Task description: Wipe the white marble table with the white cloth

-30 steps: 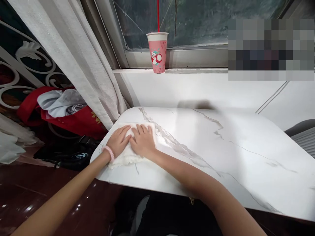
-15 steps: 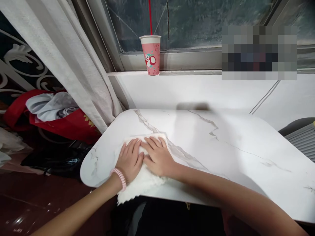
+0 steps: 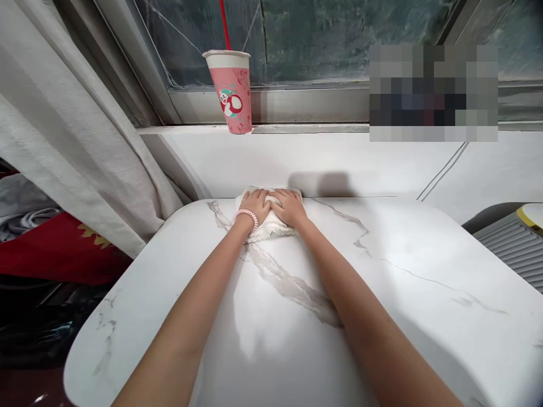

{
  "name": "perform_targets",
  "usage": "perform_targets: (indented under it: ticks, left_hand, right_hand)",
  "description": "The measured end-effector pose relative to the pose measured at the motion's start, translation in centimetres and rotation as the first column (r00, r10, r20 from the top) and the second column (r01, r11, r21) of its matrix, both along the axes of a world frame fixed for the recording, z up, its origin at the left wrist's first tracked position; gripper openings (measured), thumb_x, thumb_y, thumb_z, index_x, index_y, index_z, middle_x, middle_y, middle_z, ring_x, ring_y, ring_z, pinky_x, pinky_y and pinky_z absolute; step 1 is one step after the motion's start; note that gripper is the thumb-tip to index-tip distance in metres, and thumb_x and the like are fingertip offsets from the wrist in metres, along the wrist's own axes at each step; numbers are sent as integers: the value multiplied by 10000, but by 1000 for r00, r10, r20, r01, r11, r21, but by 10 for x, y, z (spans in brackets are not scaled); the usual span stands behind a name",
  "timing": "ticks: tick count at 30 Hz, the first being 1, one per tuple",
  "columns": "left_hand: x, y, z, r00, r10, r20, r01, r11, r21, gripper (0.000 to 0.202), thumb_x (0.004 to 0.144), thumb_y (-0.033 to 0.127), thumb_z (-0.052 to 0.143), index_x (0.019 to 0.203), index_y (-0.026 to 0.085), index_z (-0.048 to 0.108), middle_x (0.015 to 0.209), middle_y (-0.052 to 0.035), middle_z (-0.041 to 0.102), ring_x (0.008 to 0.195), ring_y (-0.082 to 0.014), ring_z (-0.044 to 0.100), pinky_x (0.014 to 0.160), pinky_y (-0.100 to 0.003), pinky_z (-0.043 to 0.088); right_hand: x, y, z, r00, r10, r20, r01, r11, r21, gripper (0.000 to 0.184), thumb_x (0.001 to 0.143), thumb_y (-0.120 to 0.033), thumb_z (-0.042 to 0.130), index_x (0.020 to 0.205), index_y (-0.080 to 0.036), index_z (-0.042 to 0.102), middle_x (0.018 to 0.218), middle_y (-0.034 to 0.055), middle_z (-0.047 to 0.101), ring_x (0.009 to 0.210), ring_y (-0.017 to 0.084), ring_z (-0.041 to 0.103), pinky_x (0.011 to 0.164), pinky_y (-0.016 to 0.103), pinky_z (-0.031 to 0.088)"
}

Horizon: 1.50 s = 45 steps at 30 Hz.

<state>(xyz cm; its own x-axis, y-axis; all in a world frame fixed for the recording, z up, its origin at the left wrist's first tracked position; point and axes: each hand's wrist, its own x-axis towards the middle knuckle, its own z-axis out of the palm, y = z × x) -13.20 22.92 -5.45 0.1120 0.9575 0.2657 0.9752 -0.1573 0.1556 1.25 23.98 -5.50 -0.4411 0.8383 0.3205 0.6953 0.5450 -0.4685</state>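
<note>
A white cloth (image 3: 267, 228) lies bunched at the far edge of the white marble-patterned table (image 3: 407, 294), close to the wall. My left hand (image 3: 254, 204), with a pink bead bracelet on its wrist, presses flat on the cloth's left part. My right hand (image 3: 289, 207) presses on the cloth's right part, touching the left hand. Both arms stretch out across the tabletop. Most of the cloth is hidden beneath the hands.
A pink paper cup (image 3: 231, 90) with a red straw stands on the window ledge above the table. A pale curtain (image 3: 72, 147) hangs at the left, with a red bag (image 3: 55, 251) below it. A grey ribbed object (image 3: 515, 243) sits at the right edge.
Both hands slid the cloth from the table's near left corner across to its far edge by the wall. The view has moved closer over the table.
</note>
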Motion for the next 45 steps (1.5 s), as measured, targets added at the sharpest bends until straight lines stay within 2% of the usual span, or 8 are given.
perform_targets:
  ticks: [6,12,16,24,28,31,35,45]
  left_hand:
    - [4,-4,-5,999,7,35,-7,1000,15,433,931,257,348,1320,158,509,1431,-132,514,1356,-268,420,1151,-480,264]
    - [15,-42,0,999,3,37,-2,1000,-31,471,937,223,290,1356,150,491,1470,-117,476,1388,-250,386,1175,-468,232]
    - [26,-96,0,999,-38,2,38,998,-48,510,929,237,291,1396,113,455,1506,-138,423,1419,-255,340,1189,-472,210]
    - [55,-249,-9,994,-107,-3,107,994,13,589,924,328,286,1479,153,373,1486,-119,454,1433,-276,315,1192,-530,219]
    - [70,-276,-4,994,-111,20,111,994,-1,601,924,337,268,1490,152,352,1485,-120,453,1440,-276,301,1195,-536,208]
    - [82,-266,-3,993,-116,28,117,992,-40,598,922,342,268,1459,110,389,1494,-150,432,1441,-293,291,1194,-540,187]
    - [100,-224,-5,988,-143,61,147,987,-60,565,918,333,316,1435,122,405,1494,-144,430,1437,-302,288,1192,-542,166]
    - [109,-65,8,993,-78,83,85,993,-79,425,923,239,357,1301,105,498,1424,-158,492,1361,-273,385,1182,-474,177]
  right_hand:
    - [3,-7,1,1000,-18,20,18,1000,19,409,927,-230,426,1310,-217,570,1427,52,527,1348,212,399,1150,427,201]
    - [12,-48,3,995,-51,90,51,999,2,443,950,-258,406,1375,-204,517,1488,78,455,1390,222,345,1174,443,152]
    - [31,-100,6,987,9,163,-12,1000,21,468,961,-290,396,1407,-178,479,1515,107,413,1409,258,314,1174,482,147]
    - [77,-238,7,972,136,193,-148,987,54,512,955,-337,380,1435,-175,450,1519,121,400,1420,281,294,1191,520,140]
    - [91,-261,11,972,156,175,-162,987,20,518,956,-342,372,1434,-160,456,1525,123,390,1425,286,286,1197,518,139]
    - [103,-254,12,972,156,174,-159,987,7,521,948,-338,379,1429,-156,461,1519,126,396,1423,288,290,1199,513,129]
    - [120,-220,9,977,107,186,-112,994,14,505,939,-337,392,1422,-209,462,1506,95,417,1416,261,301,1198,490,123]
    - [109,-59,4,968,-7,252,8,1000,-3,502,935,-245,341,1424,-202,445,1505,83,419,1383,258,325,1146,469,185]
